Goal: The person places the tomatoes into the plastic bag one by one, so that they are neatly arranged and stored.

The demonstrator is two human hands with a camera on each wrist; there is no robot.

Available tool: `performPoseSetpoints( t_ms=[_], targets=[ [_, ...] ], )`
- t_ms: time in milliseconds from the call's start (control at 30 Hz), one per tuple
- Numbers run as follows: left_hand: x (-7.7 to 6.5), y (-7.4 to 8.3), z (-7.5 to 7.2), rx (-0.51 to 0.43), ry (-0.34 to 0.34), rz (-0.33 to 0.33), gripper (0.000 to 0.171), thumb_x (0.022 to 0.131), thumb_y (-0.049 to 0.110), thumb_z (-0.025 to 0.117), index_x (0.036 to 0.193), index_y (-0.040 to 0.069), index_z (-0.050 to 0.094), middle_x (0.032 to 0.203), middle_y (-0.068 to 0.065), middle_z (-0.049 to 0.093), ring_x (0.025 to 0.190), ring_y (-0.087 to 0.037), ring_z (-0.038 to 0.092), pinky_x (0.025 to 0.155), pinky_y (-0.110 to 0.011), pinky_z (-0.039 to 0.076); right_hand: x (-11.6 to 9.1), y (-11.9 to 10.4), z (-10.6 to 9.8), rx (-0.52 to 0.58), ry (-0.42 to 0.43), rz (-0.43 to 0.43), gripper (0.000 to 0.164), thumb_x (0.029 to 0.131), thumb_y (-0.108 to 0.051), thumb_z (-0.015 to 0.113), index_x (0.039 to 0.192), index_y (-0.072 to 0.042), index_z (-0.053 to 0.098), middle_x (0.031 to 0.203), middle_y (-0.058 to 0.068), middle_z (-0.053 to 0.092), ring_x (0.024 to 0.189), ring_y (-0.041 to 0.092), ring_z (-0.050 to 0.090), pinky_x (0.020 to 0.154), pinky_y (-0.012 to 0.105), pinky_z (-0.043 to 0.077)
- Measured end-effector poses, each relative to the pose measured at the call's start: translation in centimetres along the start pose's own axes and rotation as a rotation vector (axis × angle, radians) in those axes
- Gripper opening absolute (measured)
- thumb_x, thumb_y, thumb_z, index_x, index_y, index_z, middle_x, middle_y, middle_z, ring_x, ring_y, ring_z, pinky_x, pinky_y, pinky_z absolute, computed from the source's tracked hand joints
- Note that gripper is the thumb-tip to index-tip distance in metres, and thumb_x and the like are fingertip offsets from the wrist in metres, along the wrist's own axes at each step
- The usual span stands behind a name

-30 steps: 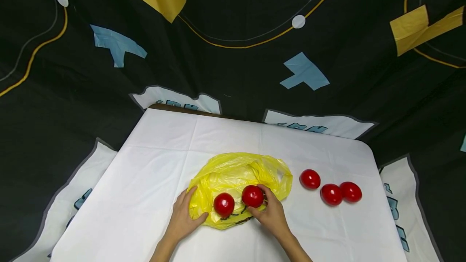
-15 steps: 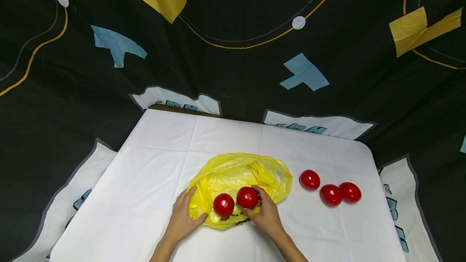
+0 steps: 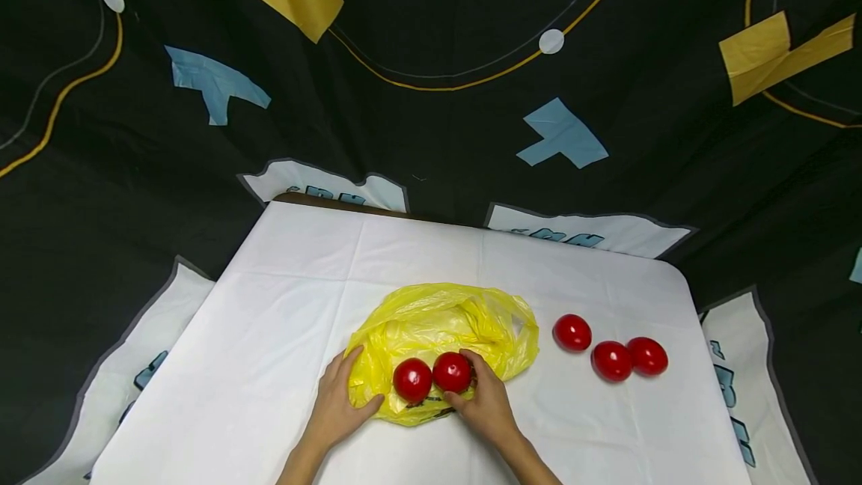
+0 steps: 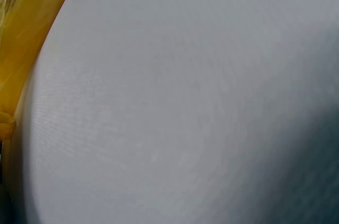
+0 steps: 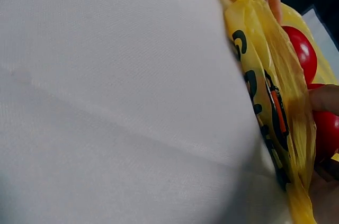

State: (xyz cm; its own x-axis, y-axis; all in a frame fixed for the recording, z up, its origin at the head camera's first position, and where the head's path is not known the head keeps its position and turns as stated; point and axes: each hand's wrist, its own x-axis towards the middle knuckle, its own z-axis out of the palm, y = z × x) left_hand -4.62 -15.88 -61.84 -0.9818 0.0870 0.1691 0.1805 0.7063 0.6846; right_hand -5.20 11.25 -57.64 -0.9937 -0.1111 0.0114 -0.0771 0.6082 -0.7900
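In the head view a yellow plastic bag (image 3: 431, 309) lies crumpled on the white table, its mouth facing me. Two glossy red tomatoes sit side by side at its near part, a left tomato (image 3: 412, 381) and a right tomato (image 3: 452, 372). My right hand (image 3: 488, 406) grips the right tomato between thumb and fingers; the right wrist view shows the thumb (image 5: 326, 99) against it. My left hand (image 3: 339, 403) holds the bag's left edge, thumb at the near rim. In the left wrist view only a strip of bag (image 4: 24, 38) shows.
On the right of the white-covered table (image 3: 283, 305) lie three more tomatoes: a single tomato (image 3: 572, 333) and a touching pair, the near tomato (image 3: 611, 361) and the far tomato (image 3: 648, 356). A black patterned cloth (image 3: 431, 141) hangs behind the table.
My right hand has moved left with its tomato, bringing it up beside the left tomato in the bag. My left hand and the three tomatoes on the right stay put.
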Motion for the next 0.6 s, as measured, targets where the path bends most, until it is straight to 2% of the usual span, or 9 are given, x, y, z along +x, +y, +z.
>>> performPoseSetpoints(
  t_ms=[233,600],
  targets=[
    [0.05,-0.03,-0.04,0.0,-0.005,-0.002,0.093,0.069,0.038,0.08,0.145,0.01,0.034,0.141,-0.015,0.036,0.127,-0.032,0.035,0.099,-0.057,0.03,0.03,-0.01,0.17,-0.001,-0.009,0.011,0.071,0.069,-0.013,0.083,0.131,-0.006,0.048,0.124,0.015,0.058,0.112,0.03,0.057,0.094,0.047,0.046],
    [-0.03,0.01,-0.08,-0.008,-0.005,0.002,0.093,0.068,0.037,0.081,0.145,0.01,0.034,0.14,-0.015,0.037,0.127,-0.033,0.034,0.1,-0.057,0.029,-0.21,0.42,0.52,-0.065,0.013,-0.04,0.074,0.067,-0.012,0.084,0.131,-0.007,0.047,0.126,0.015,0.056,0.114,0.031,0.056,0.095,0.047,0.046]
  ],
)
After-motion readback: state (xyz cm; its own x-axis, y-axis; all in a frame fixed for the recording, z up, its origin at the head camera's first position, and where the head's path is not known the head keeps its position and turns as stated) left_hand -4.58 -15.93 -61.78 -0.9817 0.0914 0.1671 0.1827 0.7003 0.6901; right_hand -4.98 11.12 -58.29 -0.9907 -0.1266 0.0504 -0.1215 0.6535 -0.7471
